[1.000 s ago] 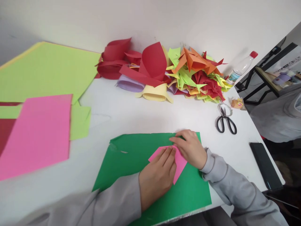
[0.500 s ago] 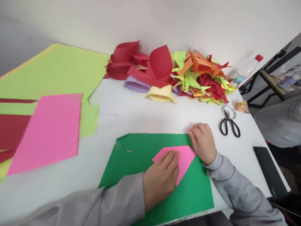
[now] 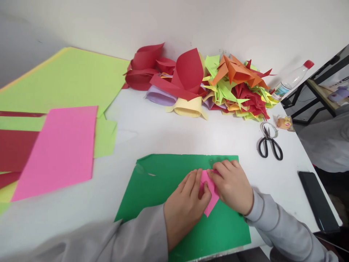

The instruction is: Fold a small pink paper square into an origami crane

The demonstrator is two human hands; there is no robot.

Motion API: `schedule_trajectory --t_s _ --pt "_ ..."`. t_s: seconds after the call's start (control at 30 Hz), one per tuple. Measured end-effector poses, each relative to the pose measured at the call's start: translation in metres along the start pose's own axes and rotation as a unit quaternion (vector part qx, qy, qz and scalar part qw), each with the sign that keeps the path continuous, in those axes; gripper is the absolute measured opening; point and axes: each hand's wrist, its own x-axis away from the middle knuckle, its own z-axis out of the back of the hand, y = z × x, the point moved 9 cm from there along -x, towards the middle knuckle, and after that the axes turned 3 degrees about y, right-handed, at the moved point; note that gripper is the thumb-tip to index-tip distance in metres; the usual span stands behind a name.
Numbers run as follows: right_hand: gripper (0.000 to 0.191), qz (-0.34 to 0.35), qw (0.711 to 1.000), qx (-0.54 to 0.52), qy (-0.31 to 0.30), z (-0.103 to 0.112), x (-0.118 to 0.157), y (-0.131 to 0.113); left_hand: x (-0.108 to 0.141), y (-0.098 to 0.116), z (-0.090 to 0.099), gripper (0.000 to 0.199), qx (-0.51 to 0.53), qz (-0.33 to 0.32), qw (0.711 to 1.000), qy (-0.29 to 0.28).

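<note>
A small pink paper [image 3: 210, 189], partly folded, lies on a green board [image 3: 152, 189] in front of me. My left hand [image 3: 188, 203] presses on its left side with the fingers together and the thumb bent in, covering that part. On the other side, my right hand [image 3: 232, 185] has its fingers closed on the paper's right edge, which is turned inward. The fingertips of both hands are close together near the top edge. Between them, a narrow strip of pink shows, running down to a point.
Large pink sheets [image 3: 60, 145] and lime sheets [image 3: 68, 83] lie at left. Red rolled papers [image 3: 189, 71] and folded paper shapes [image 3: 237, 72] are heaped along the wall. Scissors [image 3: 269, 143], a bottle [image 3: 291, 80], a wrapped snack [image 3: 284, 122] and a black phone [image 3: 317, 202] sit at right.
My right hand has come down and left from the board's upper edge onto the pink paper. The paper's right side is now turned inward, and my left thumb has bent over it.
</note>
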Motion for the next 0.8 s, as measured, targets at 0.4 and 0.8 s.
schedule_trajectory --t_s 0.4,0.8 --pt "0.014 -0.044 0.998 0.012 -0.041 0.0 0.009 0.01 0.0 -0.001 0.006 0.023 -0.084 -0.013 0.996 -0.017" --pt "0.025 -0.107 0.993 -0.025 -0.044 -0.007 0.011 0.031 -0.001 -0.007 0.01 0.031 -0.069 -0.024 0.997 -0.001"
